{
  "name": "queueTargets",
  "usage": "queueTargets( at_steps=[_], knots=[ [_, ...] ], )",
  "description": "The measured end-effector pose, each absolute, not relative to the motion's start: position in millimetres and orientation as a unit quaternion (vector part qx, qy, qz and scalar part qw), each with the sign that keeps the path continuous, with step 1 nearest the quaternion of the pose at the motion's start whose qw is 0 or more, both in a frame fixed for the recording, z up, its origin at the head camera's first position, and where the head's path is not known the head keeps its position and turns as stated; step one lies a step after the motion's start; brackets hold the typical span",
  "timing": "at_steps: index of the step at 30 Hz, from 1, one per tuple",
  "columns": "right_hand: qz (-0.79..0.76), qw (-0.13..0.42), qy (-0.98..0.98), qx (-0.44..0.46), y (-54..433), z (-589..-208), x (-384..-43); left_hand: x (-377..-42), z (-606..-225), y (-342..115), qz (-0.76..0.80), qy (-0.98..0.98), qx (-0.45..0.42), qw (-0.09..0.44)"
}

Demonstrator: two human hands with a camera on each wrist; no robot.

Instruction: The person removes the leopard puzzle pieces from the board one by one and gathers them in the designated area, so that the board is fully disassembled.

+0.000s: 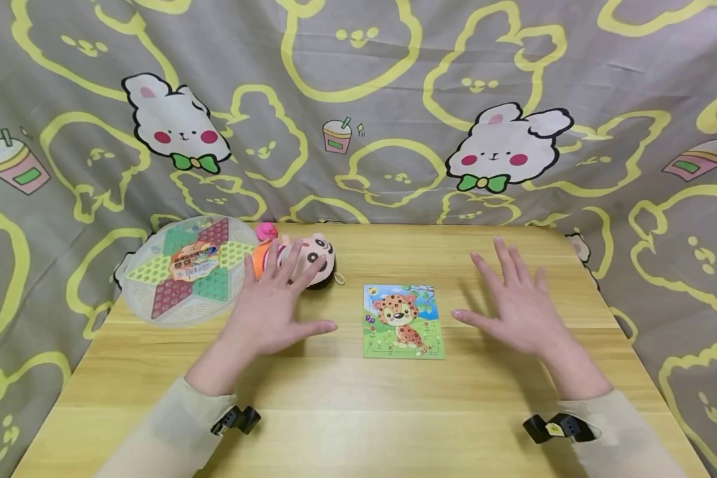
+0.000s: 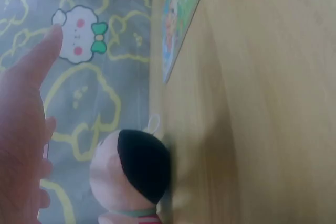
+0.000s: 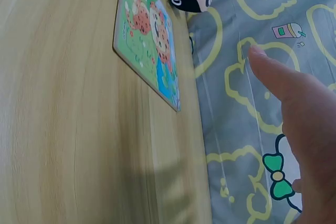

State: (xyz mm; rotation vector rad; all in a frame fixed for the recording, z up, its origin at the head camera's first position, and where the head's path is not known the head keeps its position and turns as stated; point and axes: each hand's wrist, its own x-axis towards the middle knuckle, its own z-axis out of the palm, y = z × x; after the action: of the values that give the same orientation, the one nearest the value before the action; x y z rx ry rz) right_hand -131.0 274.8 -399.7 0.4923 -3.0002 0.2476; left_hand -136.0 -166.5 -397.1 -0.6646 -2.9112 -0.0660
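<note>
A square picture puzzle (image 1: pixel 403 323) with a spotted leopard cub on it lies flat on the wooden table (image 1: pixel 358 411). To its left, my left hand (image 1: pixel 271 312) is held over the table with fingers spread and nothing in it. Its fingers overlap a plush doll (image 1: pixel 317 257) in the head view; the doll's dark hair (image 2: pixel 144 166) shows in the left wrist view. On the puzzle's other side my right hand (image 1: pixel 516 312) also hovers, fingers spread, holding nothing. The puzzle (image 3: pixel 149 40) appears at the upper left of the right wrist view.
A round Chinese checkers board (image 1: pixel 182 299) with a coloured star lies at the table's left back. Beside it sits a small pink rubber duck (image 1: pixel 267 231). A grey curtain (image 1: pixel 394 119) with cartoon bunnies hangs behind the table and along both sides.
</note>
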Motion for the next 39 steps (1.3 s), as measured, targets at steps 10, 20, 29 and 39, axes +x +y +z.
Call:
queueTargets(
  at_steps=[10,20,29,39],
  knots=[
    [0.118,0.065,-0.974,0.182,266,-400,-134,-130,-405,-154,-0.042,-0.963,-0.251,0.092],
    [0.170,0.052,-0.963,0.202,256,-403,-136,-123,-411,-141,-0.042,-0.955,-0.281,0.086],
    [0.210,0.035,-0.950,0.228,250,-410,-138,-117,-422,-131,-0.056,-0.950,-0.299,0.074],
    [0.257,0.011,-0.937,0.238,241,-415,-139,-118,-435,-120,-0.114,-0.936,-0.329,0.057]
  ],
)
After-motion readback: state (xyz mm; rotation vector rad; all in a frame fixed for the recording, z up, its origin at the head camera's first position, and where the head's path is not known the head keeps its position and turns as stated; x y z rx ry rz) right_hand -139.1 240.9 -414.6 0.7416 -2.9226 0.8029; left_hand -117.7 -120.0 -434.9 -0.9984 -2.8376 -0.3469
